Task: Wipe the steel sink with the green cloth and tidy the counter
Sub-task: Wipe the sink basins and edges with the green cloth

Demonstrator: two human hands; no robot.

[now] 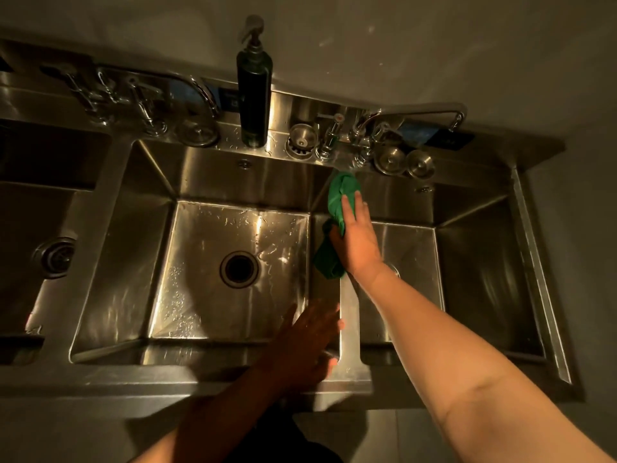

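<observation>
Green cloth [339,208] lies bunched along the divider [349,315] between the middle basin and the right basin of the steel sink [127,248]. Its long axis runs near-to-far; far end up by the back ledge, near end drooping toward the middle basin side.

Right hand [357,240] flat on the cloth, fingers together and extended toward the far wall, palm pressing it to the divider, thumb tucked against the fabric.

Left hand [310,342] in shadow, fingers loosely spread, resting on the near end of the divider by the front rim; holds nothing.

Middle basin floor wet, round drain [239,269] at centre. Dark spray bottle [253,85] upright on the back ledge, left of the right-hand faucet [417,113].
</observation>
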